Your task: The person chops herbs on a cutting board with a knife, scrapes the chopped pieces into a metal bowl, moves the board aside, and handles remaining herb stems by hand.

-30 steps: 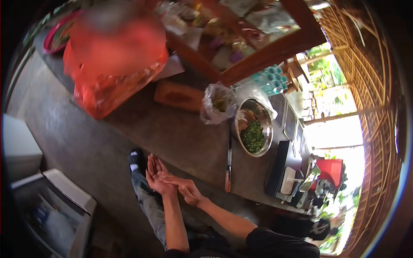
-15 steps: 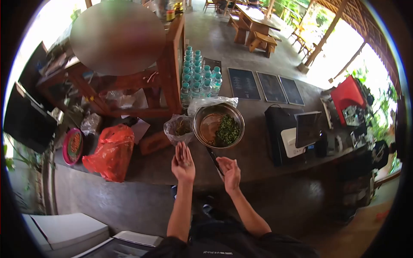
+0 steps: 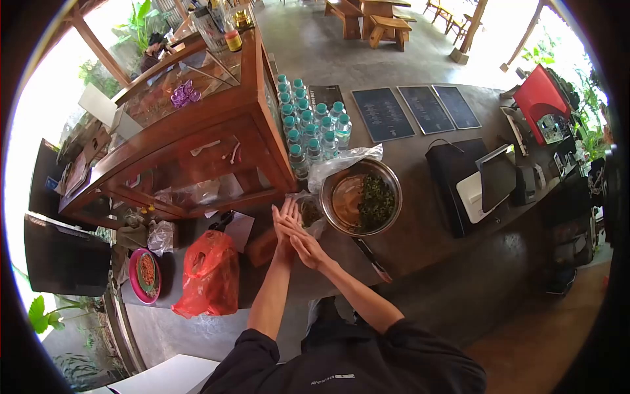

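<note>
My left hand [image 3: 285, 220] is flat with fingers stretched out, over the counter beside a clear plastic bag [image 3: 311, 213]. Against its palm lies my right hand [image 3: 306, 247], its fingers extended across the left one. No object shows in either hand. To the right of them stands a steel bowl [image 3: 396, 209] holding chopped green leaves [image 3: 376, 203] on one side; its other side shows bare metal. A knife [image 3: 371, 258] lies on the counter just below the bowl. The plastic bag, partly hidden by my hands, has something greenish inside.
A red plastic bag [image 3: 213, 276] and a pink bowl [image 3: 134, 279] of orange bits are at left. Several water bottles [image 3: 314, 150] stand beside a wood-and-glass cabinet [image 3: 262, 108]. Dark boards [image 3: 382, 115] lie behind the bowl; a black case [image 3: 453, 197] and tablet [image 3: 497, 180] are right.
My hands were apart, palms turned up and inward; now they touch, the right laid across the left. The view has shifted, so the counter things appear moved.
</note>
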Demonstrator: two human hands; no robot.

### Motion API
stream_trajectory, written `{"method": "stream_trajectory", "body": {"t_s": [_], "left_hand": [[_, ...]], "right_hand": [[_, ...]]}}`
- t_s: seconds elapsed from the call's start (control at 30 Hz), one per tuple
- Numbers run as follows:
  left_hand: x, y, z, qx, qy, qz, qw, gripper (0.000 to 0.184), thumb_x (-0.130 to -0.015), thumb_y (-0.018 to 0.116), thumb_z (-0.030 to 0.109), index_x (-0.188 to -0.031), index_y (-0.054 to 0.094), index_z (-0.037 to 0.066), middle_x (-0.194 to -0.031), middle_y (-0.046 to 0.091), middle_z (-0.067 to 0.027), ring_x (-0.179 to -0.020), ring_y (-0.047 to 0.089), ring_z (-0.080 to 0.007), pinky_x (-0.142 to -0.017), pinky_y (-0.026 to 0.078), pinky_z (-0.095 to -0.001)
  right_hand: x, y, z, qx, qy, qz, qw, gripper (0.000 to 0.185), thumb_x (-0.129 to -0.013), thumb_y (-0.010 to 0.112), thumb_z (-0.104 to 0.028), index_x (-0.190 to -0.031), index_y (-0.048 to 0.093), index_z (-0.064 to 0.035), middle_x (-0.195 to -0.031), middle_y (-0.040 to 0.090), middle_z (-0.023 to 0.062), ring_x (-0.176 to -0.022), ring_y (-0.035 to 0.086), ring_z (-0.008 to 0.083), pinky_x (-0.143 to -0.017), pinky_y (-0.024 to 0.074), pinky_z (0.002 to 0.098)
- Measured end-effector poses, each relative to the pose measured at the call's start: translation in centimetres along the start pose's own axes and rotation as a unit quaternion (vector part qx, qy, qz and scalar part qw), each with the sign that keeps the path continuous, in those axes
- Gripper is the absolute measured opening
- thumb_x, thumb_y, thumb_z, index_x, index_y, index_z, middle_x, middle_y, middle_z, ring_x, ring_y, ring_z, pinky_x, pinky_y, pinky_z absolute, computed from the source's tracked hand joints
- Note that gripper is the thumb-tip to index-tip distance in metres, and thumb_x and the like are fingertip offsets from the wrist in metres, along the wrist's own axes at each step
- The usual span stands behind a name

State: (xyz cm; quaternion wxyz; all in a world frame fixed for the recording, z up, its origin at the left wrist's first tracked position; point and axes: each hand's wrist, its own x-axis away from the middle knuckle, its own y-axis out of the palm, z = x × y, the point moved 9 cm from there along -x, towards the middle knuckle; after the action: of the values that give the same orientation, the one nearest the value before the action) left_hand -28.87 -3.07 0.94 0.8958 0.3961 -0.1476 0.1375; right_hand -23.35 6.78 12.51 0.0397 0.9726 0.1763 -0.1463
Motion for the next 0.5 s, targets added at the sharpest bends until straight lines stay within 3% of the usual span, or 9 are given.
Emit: {"method": "stream_trajectory", "body": {"t_s": [0.03, 0.07, 0.1, 0.17, 0.3, 0.33, 0.37, 0.43, 0.5], "left_hand": [[0.0, 0.6, 0.2, 0.027, -0.032, -0.056, 0.998, 0.087, -0.106, 0.030, 0.067, -0.163, 0.027, 0.001, -0.168, 0.033, -0.0147, -0.158, 0.024, -0.0294, -0.128, 0.020, -0.0399], [-1.7, -1.9, -0.1, 0.008, -0.043, -0.006, 0.999, 0.090, -0.104, 0.029, 0.072, -0.166, 0.023, 0.006, -0.171, 0.027, -0.0123, -0.158, 0.022, -0.0290, -0.128, 0.020, -0.0403], [-1.1, -1.7, 0.7, 0.005, -0.048, -0.005, 0.999, 0.090, -0.104, 0.029, 0.072, -0.166, 0.023, 0.006, -0.171, 0.027, -0.0123, -0.158, 0.022, -0.0290, -0.128, 0.020, -0.0403], [1.2, 0.2, 2.4, -0.005, -0.051, -0.040, 0.998, 0.090, -0.103, 0.028, 0.073, -0.166, 0.023, 0.009, -0.172, 0.025, -0.0110, -0.157, 0.024, -0.0297, -0.128, 0.021, -0.0411], [1.4, -1.6, 1.2, 0.002, -0.101, -0.009, 0.995, 0.089, -0.103, 0.030, 0.074, -0.165, 0.028, 0.010, -0.169, 0.030, -0.0106, -0.152, 0.033, -0.0294, -0.126, 0.024, -0.0448], [3.0, 0.5, 1.7, 0.045, -0.134, 0.039, 0.989, 0.088, -0.103, 0.030, 0.074, -0.163, 0.032, 0.011, -0.164, 0.040, -0.0099, -0.149, 0.038, -0.0278, -0.126, 0.025, -0.0454], [3.9, 1.1, 2.2, 0.049, -0.136, 0.040, 0.989, 0.088, -0.103, 0.030, 0.074, -0.163, 0.032, 0.011, -0.164, 0.040, -0.0099, -0.149, 0.038, -0.0278, -0.126, 0.025, -0.0454], [5.5, 2.0, 2.1, 0.047, -0.181, -0.001, 0.982, 0.087, -0.102, 0.031, 0.075, -0.162, 0.034, 0.011, -0.159, 0.046, -0.0093, -0.147, 0.041, -0.0265, -0.124, 0.027, -0.0445], [5.8, 2.0, 2.5, 0.057, -0.135, -0.051, 0.988, 0.086, -0.103, 0.034, 0.074, -0.162, 0.035, 0.011, -0.159, 0.047, -0.0089, -0.146, 0.043, -0.0253, -0.122, 0.030, -0.0439]], "right_hand": [[-0.6, 1.5, 1.2, 0.115, -0.058, -0.050, 0.990, 0.054, -0.112, 0.038, -0.037, -0.154, 0.049, -0.0042, -0.161, 0.043, 0.0200, -0.153, 0.033, 0.0385, -0.125, 0.0240, 0.0490], [-1.0, 1.8, 6.6, 0.160, 0.005, -0.051, 0.986, 0.058, -0.112, 0.035, -0.041, -0.158, 0.044, -0.0068, -0.167, 0.032, 0.0199, -0.157, 0.021, 0.0410, -0.127, 0.0165, 0.0521], [-1.3, 1.5, 10.6, 0.172, 0.084, -0.023, 0.981, 0.059, -0.112, 0.037, -0.042, -0.158, 0.043, -0.0051, -0.168, 0.032, 0.0198, -0.158, 0.020, 0.0415, -0.128, 0.0138, 0.0528], [-2.4, 0.5, 9.7, 0.236, 0.095, -0.037, 0.966, 0.060, -0.111, 0.038, -0.042, -0.158, 0.043, -0.0036, -0.168, 0.031, 0.0200, -0.159, 0.018, 0.0414, -0.128, 0.0134, 0.0527], [-1.7, 1.8, 4.2, 0.148, 0.055, 0.013, 0.987, 0.062, -0.112, 0.034, -0.044, -0.158, 0.043, -0.0033, -0.170, 0.030, 0.0171, -0.160, 0.016, 0.0364, -0.130, 0.0085, 0.0476], [-1.7, 2.4, 4.0, 0.152, 0.003, -0.005, 0.988, 0.061, -0.112, 0.036, -0.043, -0.157, 0.043, -0.0029, -0.169, 0.031, 0.0182, -0.159, 0.018, 0.0387, -0.129, 0.0111, 0.0492], [-1.2, 2.9, 4.1, 0.155, -0.049, -0.025, 0.986, 0.060, -0.111, 0.038, -0.042, -0.157, 0.044, -0.0025, -0.168, 0.032, 0.0194, -0.158, 0.019, 0.0410, -0.128, 0.0137, 0.0508], [-1.1, 0.9, 8.7, 0.149, 0.094, 0.019, 0.984, 0.059, -0.112, 0.037, -0.039, -0.156, 0.044, -0.0010, -0.165, 0.036, 0.0214, -0.157, 0.023, 0.0412, -0.128, 0.0147, 0.0508], [-2.0, -0.7, 7.5, 0.184, 0.101, 0.044, 0.977, 0.055, -0.112, 0.041, -0.036, -0.153, 0.047, -0.0007, -0.163, 0.039, 0.0213, -0.156, 0.026, 0.0404, -0.128, 0.0156, 0.0508]]}}
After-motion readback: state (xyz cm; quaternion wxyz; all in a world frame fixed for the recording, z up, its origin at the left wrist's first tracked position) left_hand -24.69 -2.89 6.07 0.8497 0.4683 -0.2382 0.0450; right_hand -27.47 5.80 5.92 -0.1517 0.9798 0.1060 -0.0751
